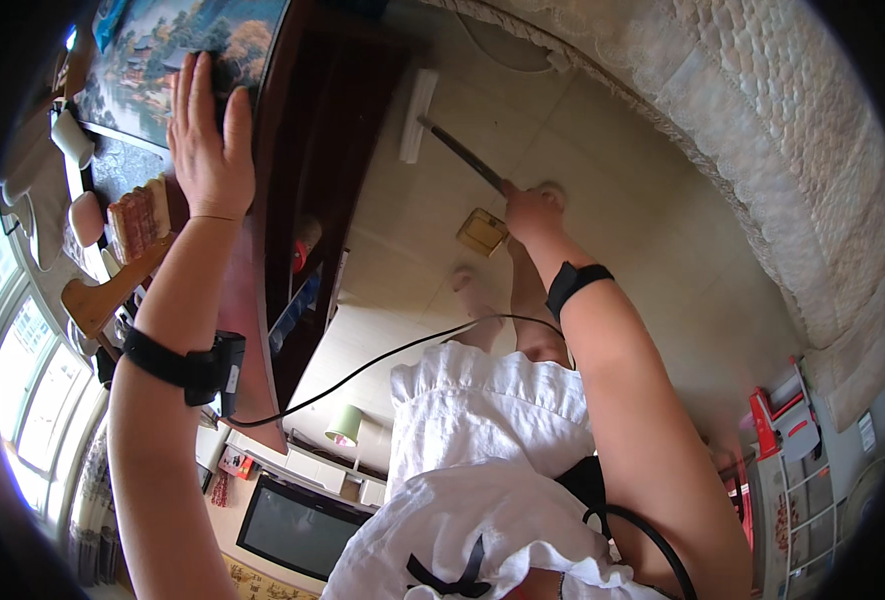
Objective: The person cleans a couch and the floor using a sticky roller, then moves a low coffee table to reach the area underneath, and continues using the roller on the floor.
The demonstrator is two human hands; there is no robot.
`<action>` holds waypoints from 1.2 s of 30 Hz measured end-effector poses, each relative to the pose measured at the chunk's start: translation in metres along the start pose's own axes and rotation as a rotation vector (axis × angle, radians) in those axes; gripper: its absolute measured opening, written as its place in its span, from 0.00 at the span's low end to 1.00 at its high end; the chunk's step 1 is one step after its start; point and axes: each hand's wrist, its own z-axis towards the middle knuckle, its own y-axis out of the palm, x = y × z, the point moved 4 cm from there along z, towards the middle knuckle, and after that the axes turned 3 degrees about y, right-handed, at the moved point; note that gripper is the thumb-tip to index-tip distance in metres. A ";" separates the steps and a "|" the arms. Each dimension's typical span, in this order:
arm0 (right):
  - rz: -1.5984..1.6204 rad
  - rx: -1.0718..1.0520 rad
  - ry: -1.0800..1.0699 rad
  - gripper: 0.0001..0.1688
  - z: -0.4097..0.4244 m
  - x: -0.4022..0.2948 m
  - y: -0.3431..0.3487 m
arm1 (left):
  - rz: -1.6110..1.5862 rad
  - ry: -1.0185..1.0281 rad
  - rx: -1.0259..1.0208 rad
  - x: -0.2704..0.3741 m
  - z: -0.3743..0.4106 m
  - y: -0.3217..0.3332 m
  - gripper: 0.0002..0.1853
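My left hand rests flat, fingers spread, on a box or board printed with a landscape of pavilions and trees, at the upper left. My right hand is closed round the dark handle of a tool with a long, pale, flat head, seen over the tiled floor. Whether the head touches the floor cannot be told. Near my right hand, lower and to the left, a yellowish square floor plate shows. A cable runs from the device strapped to my left forearm towards my right arm.
A dark wooden cabinet stands left of the floor, with a wooden-handled object and other items above it. A quilted cover hangs at the right. A television and a green-shaded lamp are at the bottom.
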 end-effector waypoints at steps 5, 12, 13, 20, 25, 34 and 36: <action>0.002 -0.039 0.006 0.26 -0.016 0.060 0.015 | -0.025 -0.005 0.016 -0.014 -0.013 0.001 0.26; -0.052 -0.002 0.310 0.21 -0.121 0.138 0.026 | 0.000 0.061 0.105 -0.017 -0.009 0.004 0.27; -0.028 -0.006 0.336 0.21 -0.138 0.139 0.029 | 0.000 0.000 0.086 -0.015 -0.010 0.001 0.27; 0.439 0.085 0.377 0.21 -0.162 0.140 0.058 | 0.018 -0.175 0.044 0.000 -0.009 -0.006 0.25; 0.662 0.193 0.368 0.22 -0.104 0.132 0.066 | -0.033 -0.195 0.041 0.008 -0.012 -0.010 0.25; 0.625 0.195 0.322 0.21 -0.038 0.107 0.025 | -0.073 -0.156 0.064 -0.003 -0.017 -0.007 0.24; 0.375 0.309 0.213 0.21 -0.012 0.100 0.018 | -0.088 -0.130 0.053 -0.010 -0.016 -0.003 0.23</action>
